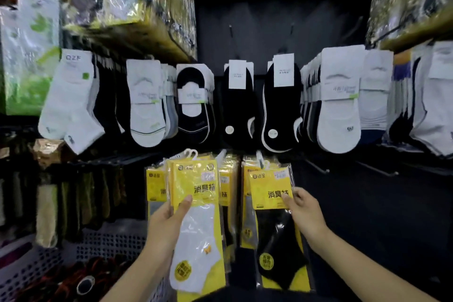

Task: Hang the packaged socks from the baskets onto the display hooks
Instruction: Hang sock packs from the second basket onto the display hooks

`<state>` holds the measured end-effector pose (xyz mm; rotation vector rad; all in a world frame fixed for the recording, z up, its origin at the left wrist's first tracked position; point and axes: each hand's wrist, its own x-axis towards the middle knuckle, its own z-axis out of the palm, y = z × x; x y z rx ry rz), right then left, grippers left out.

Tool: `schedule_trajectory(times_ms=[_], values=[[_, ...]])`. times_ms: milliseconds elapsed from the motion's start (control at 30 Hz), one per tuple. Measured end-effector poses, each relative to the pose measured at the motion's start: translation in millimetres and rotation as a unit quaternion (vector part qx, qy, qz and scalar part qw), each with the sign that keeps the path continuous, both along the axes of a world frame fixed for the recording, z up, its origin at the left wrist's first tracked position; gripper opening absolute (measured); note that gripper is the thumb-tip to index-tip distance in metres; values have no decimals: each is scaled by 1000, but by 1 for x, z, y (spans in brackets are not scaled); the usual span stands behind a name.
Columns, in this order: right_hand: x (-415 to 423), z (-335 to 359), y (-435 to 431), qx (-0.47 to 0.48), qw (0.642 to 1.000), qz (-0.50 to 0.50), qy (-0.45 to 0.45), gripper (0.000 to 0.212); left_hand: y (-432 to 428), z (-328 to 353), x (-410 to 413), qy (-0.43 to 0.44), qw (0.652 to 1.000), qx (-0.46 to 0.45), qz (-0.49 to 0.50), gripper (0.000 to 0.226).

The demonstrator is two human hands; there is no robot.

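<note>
Two bare forearms rise from the near edge. The left hand (169, 218) closes its grip round a white-sock packet (196, 228), thumb flat on the glossy front and fingers behind. The right hand (304, 213) pinches the right edge of a black-sock packet (277, 240), thumb in front.

The far display wall (245, 32) is dark and carries rows of white and black low-cut socks on card headers. At near left is one grey perforated plastic basket (105, 240).

Both held packets are flat clear film with yellow card and white hangers. They stand upright at centre, before more yellow packets. Whether either sits on a hook cannot be told. Two bare metal hooks (378, 168) jut out to the right.
</note>
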<state>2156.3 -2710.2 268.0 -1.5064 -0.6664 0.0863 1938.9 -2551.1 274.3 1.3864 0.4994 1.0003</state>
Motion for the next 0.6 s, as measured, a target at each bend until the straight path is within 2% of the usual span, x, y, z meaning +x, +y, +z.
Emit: schedule_trajectory(times_ms=[133, 267, 367, 467, 533, 600], values=[[9, 0, 22, 7, 1000, -20, 7, 11, 5, 1, 10, 4, 1000, -3, 3, 27], [22, -6, 39, -11, 996, -57, 62, 8, 2, -2, 21, -6, 1000, 3, 14, 13], [31, -13, 43, -49, 987, -110, 105, 24, 4, -6, 27, -5, 1000, 3, 8, 8], [29, -17, 33, -60, 981, -151, 104, 29, 4, -12, 30, -5, 1000, 8, 1, 6], [22, -19, 25, -70, 985, -143, 68, 28, 0, -17, 33, -13, 1000, 10, -11, 3], [6, -17, 20, -56, 994, -80, 50, 19, -6, -20, 37, -17, 999, 3, -27, 8]])
